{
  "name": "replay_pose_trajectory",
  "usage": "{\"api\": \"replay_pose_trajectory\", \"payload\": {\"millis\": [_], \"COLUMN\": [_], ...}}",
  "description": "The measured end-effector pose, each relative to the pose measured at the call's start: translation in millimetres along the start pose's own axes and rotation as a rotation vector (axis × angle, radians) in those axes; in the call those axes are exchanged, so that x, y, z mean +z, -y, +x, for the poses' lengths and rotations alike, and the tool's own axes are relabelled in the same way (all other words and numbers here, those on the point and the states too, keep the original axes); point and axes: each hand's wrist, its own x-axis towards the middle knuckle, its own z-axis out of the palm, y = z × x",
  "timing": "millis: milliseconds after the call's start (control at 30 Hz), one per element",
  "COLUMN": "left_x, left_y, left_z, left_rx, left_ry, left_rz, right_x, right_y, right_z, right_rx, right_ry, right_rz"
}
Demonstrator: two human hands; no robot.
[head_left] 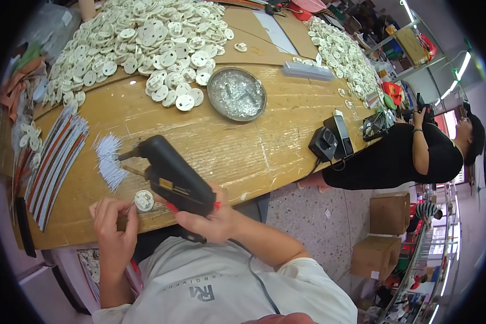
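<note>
My right hand [213,218] is wrapped round the grip of a black soldering gun [175,175] with a red trigger. The gun slants to the far left, its thin metal tip over the table near a bundle of short white wires [109,162]. Below the tip, close to the table's front edge, is a small round white plastic part [144,201] with bits of metal on its face. My left hand [113,221] is right beside that part, thumb and fingers pinched together. Something thin shows at the fingertips; I cannot make out what it is.
Heaps of white round parts [146,38] cover the table's back. A round metal dish [236,94] holds silvery scraps. Striped wire strips [56,167] lie left. A black two-part device [329,139] and small fan [373,127] stand right, near another person [399,156].
</note>
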Motion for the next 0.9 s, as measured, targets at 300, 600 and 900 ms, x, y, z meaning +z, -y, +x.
{"api": "replay_pose_trajectory", "payload": {"millis": [300, 600, 900], "left_x": [-6, 5, 13], "left_y": [6, 9, 10], "left_z": [-6, 1, 7], "left_rx": [-0.078, -0.112, 0.048], "left_ry": [0.014, -0.037, -0.017], "left_rz": [-0.017, -0.283, -0.202], "right_x": [20, 28, 36], "right_y": [-12, -4, 16], "right_z": [7, -4, 5], "right_rx": [0.032, 0.113, 0.1], "right_ry": [0.036, -0.029, -0.094], "right_rz": [-0.023, 0.072, 0.105]}}
